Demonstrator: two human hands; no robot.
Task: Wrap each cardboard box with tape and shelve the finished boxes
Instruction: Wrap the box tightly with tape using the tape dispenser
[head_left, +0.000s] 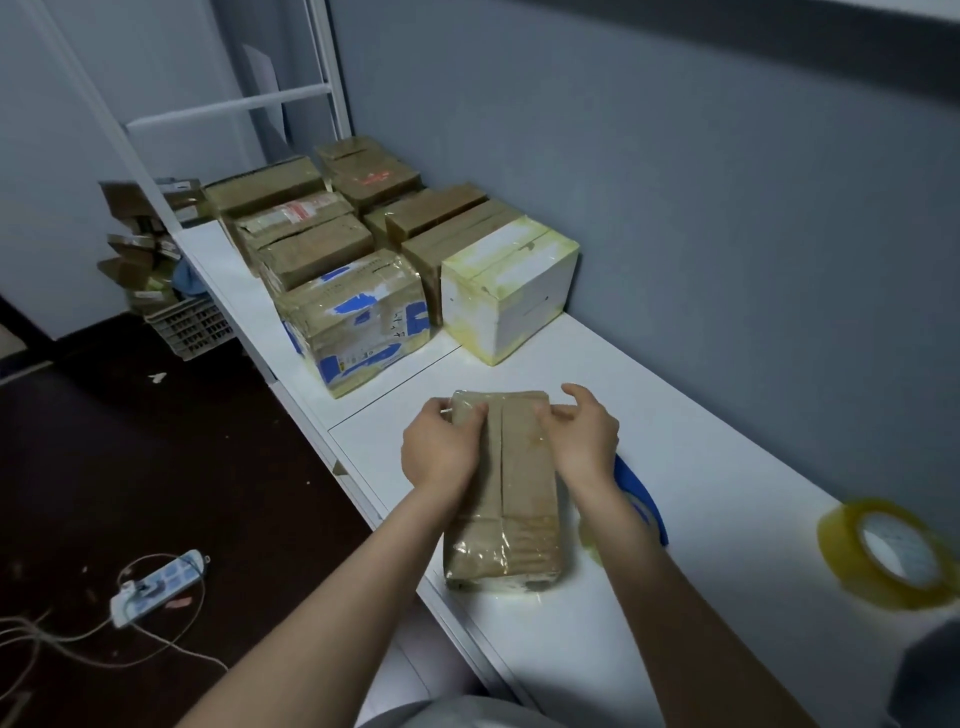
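Two hands are laid on the far end of the cardboard box (506, 488), which lies flat on the white surface (727, 467), near its front edge. The left hand (441, 447) is curled over the box's left top edge. The right hand (582, 431) is bent over its right side, with one digit lifted clear. Glossy film is seen over the box, so wrapping is judged nearly done and the tape is probably being pressed down. A firm two-handed lift towards the finished boxes (353, 317) beyond is likely called for next. The box's long axis is pointed away from the person. The tape roll (883, 551) is left well to the right.
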